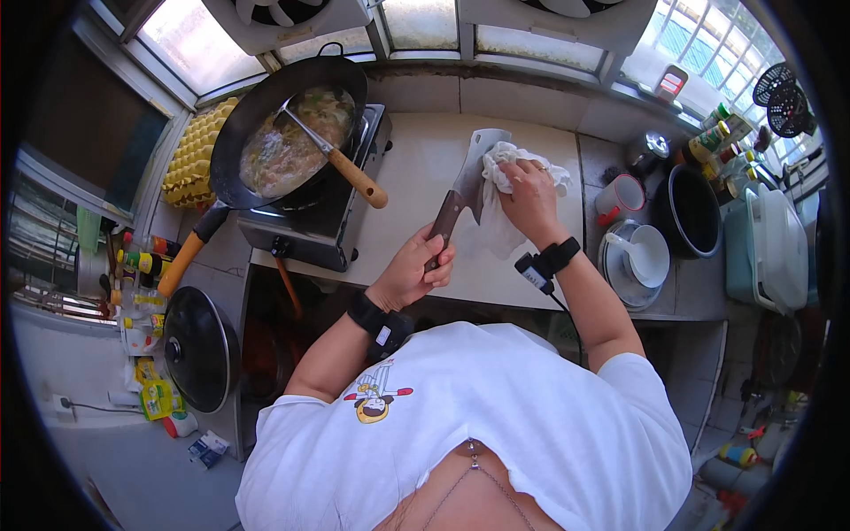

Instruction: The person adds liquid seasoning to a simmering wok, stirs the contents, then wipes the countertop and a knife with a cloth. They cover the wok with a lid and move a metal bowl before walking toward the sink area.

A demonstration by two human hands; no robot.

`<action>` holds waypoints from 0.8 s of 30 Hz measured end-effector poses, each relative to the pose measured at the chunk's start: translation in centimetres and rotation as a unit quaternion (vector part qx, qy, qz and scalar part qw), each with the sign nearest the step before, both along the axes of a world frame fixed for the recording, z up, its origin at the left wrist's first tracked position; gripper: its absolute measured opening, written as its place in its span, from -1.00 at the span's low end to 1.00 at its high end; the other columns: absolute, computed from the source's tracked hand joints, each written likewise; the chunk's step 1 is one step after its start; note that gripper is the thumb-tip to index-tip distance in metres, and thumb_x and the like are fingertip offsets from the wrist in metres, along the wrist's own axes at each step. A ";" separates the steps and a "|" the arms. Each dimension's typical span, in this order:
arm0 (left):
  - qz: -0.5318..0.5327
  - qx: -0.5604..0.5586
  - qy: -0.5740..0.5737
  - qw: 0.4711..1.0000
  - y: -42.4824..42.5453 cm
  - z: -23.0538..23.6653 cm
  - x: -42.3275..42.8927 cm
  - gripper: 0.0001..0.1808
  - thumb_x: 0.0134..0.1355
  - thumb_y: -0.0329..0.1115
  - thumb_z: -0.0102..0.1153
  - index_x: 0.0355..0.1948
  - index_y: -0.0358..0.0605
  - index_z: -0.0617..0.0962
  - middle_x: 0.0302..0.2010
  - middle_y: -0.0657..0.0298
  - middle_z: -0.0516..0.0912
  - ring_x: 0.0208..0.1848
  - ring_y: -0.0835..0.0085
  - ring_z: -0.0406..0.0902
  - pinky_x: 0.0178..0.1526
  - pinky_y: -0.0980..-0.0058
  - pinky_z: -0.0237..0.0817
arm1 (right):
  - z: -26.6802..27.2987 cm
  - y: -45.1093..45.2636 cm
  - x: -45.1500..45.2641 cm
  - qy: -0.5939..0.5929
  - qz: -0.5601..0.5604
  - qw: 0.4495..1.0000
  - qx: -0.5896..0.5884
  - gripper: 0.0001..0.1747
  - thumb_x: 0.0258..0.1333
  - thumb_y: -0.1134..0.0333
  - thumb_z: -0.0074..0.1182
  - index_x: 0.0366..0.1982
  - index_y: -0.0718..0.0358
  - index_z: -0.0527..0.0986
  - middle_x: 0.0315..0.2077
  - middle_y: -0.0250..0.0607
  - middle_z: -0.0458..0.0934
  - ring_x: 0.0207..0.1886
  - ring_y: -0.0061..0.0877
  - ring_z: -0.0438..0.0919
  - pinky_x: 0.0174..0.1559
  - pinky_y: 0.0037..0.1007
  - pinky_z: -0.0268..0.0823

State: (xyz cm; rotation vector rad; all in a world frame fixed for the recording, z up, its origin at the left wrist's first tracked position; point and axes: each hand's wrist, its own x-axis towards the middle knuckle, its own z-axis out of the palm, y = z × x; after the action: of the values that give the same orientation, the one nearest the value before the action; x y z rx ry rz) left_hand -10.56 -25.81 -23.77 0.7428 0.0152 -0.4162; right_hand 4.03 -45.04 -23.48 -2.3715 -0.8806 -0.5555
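My left hand (415, 269) is closed around the dark wooden handle of a cleaver (473, 174), which is held tilted over the pale countertop (412, 199). A white cloth (508, 169) is bunched under my right hand (531, 192), its upper folds against the right side of the blade and a part hanging down. The fingers of that hand grip the cloth. To the left, a black wok (229, 146) on a gas stove (312, 232) holds food in bubbling liquid. A spatula with a wooden handle (358, 178) rests in the wok, the handle sticking out over the rim.
Yellow egg trays (199, 156) stand behind the wok. A black lid (196, 348) and several bottles are at left. At right are stacked plates (621, 292) with a white spoon (637, 255), a red-rimmed mug (621, 199), a black pot (687, 212) and a plastic container (764, 245).
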 end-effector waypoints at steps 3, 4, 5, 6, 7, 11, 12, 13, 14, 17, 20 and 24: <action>0.000 -0.005 0.015 1.000 0.4 0.2 0.0 -0.81 0.46 -0.17 -0.12 0.00 0.04 0.32 -0.40 0.39 0.36 -0.61 0.71 0.20 -0.47 0.64 0.13 | 0.5 0.8 -1.7 -0.001 0.033 0.999 -0.016 -0.64 -0.22 0.42 0.23 -0.23 0.10 0.58 -0.31 -0.26 0.57 -0.11 -0.27 0.53 -0.07 -0.21 0.35; -0.001 -0.003 0.024 1.000 0.5 0.2 0.1 -0.81 0.46 -0.17 -0.12 -0.01 0.04 0.32 -0.40 0.39 0.36 -0.61 0.71 0.20 -0.47 0.64 0.13 | 0.4 1.2 -2.2 -0.003 0.041 0.999 -0.023 -0.65 -0.22 0.42 0.23 -0.23 0.10 0.58 -0.32 -0.26 0.57 -0.10 -0.28 0.53 -0.08 -0.21 0.35; -0.001 -0.002 0.032 0.999 0.6 0.2 0.2 -0.81 0.46 -0.17 -0.12 -0.02 0.04 0.32 -0.40 0.39 0.36 -0.61 0.71 0.20 -0.47 0.63 0.13 | 0.2 1.4 -2.5 -0.005 0.050 0.998 -0.030 -0.65 -0.22 0.42 0.23 -0.24 0.10 0.58 -0.32 -0.27 0.57 -0.10 -0.29 0.53 -0.08 -0.21 0.35; 0.000 -0.004 0.033 0.999 0.6 0.1 0.2 -0.82 0.46 -0.18 -0.13 -0.03 0.04 0.32 -0.40 0.39 0.35 -0.61 0.71 0.20 -0.47 0.64 0.13 | 0.1 1.4 -2.1 -0.001 0.043 0.998 -0.050 -0.66 -0.20 0.39 0.24 -0.24 0.08 0.58 -0.30 -0.30 0.57 -0.08 -0.30 0.53 -0.08 -0.21 0.34; -0.001 -0.005 0.034 0.999 0.5 0.1 0.2 -0.83 0.46 -0.18 -0.13 -0.03 0.03 0.32 -0.40 0.39 0.35 -0.62 0.71 0.20 -0.48 0.64 0.13 | 0.0 1.4 -1.2 -0.001 0.019 0.998 -0.051 -0.66 -0.20 0.38 0.24 -0.24 0.07 0.58 -0.29 -0.31 0.57 -0.07 -0.30 0.53 -0.07 -0.21 0.34; -0.009 -0.024 0.031 0.999 0.6 -0.2 0.2 -0.84 0.47 -0.19 -0.14 -0.05 0.03 0.32 -0.40 0.39 0.35 -0.63 0.71 0.19 -0.49 0.64 0.12 | 0.3 1.1 -0.6 0.008 -0.012 0.999 -0.044 -0.70 -0.17 0.36 0.23 -0.26 0.05 0.59 -0.29 -0.31 0.58 -0.07 -0.31 0.54 -0.05 -0.21 0.34; -0.008 -0.023 0.037 0.999 0.7 -0.3 0.1 -0.85 0.47 -0.19 -0.14 -0.06 0.03 0.32 -0.41 0.39 0.35 -0.63 0.71 0.19 -0.49 0.64 0.12 | 0.5 1.4 -2.0 0.012 0.008 0.999 -0.046 -0.71 -0.16 0.36 0.23 -0.26 0.05 0.59 -0.30 -0.30 0.58 -0.08 -0.30 0.54 -0.05 -0.21 0.34; -0.007 -0.022 0.043 0.999 0.8 -0.3 0.1 -0.85 0.47 -0.19 -0.14 -0.07 0.03 0.32 -0.41 0.39 0.35 -0.63 0.71 0.19 -0.49 0.64 0.12 | 0.6 1.7 -2.8 0.015 0.028 0.998 -0.047 -0.72 -0.16 0.37 0.22 -0.27 0.05 0.60 -0.32 -0.29 0.59 -0.09 -0.29 0.55 -0.05 -0.20 0.34; -0.005 -0.021 0.049 0.999 1.0 -0.4 0.2 -0.85 0.46 -0.19 -0.13 -0.08 0.03 0.31 -0.41 0.39 0.35 -0.64 0.71 0.19 -0.49 0.64 0.12 | 0.4 2.1 -2.8 0.010 0.029 0.999 -0.044 -0.73 -0.14 0.36 0.21 -0.27 0.05 0.60 -0.33 -0.26 0.60 -0.12 -0.28 0.56 -0.05 -0.21 0.34; -0.009 -0.018 0.036 0.999 1.2 -0.9 0.5 -0.83 0.46 -0.17 -0.12 -0.05 0.04 0.32 -0.41 0.40 0.35 -0.64 0.71 0.18 -0.49 0.63 0.12 | -0.3 2.0 -0.1 0.000 -0.019 0.997 -0.070 -0.73 -0.16 0.34 0.21 -0.28 0.05 0.60 -0.34 -0.25 0.59 -0.12 -0.29 0.56 -0.05 -0.23 0.34; 0.008 -0.052 0.038 0.998 1.1 -0.7 0.0 -0.82 0.46 -0.16 -0.11 -0.05 0.04 0.33 -0.42 0.40 0.35 -0.64 0.71 0.18 -0.50 0.64 0.11 | -1.4 -0.5 2.6 0.120 -0.069 0.990 -0.013 -0.70 -0.07 0.27 0.23 -0.22 0.16 0.62 -0.26 -0.17 0.63 -0.09 -0.20 0.57 -0.02 -0.22 0.38; 0.038 -0.086 0.008 0.996 1.2 -0.4 -0.2 -0.60 0.44 -0.08 -0.09 0.20 0.07 0.26 -0.43 0.41 0.33 -0.63 0.71 0.18 -0.47 0.64 0.12 | -3.5 -4.4 2.4 0.255 -0.148 0.944 0.150 -0.68 0.08 0.24 0.20 -0.17 0.28 0.59 -0.29 -0.09 0.65 -0.26 -0.28 0.65 -0.17 -0.36 0.46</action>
State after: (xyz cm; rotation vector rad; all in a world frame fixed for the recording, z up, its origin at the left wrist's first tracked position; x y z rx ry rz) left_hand -10.75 -24.65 -24.22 0.5671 0.0215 -0.3456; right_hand 6.44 -49.41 -27.01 -2.2131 -0.1934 -0.1479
